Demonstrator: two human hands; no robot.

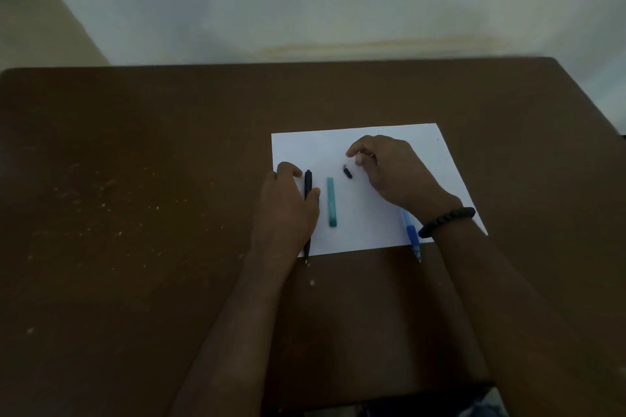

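The left hand [288, 210] has its grip closed on the black pen [308, 183] at the paper's [423, 152] left edge, likely light, stiff and slick, best pinched mid-barrel, while the right hand [389, 173] hovers curled over the tiny black cap [348, 173], its grip unreadable.

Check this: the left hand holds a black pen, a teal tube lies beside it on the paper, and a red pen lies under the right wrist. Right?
No: the head view shows a blue pen under the right wrist, not a red one. The left hand holds the black pen, the teal tube beside it on the paper.
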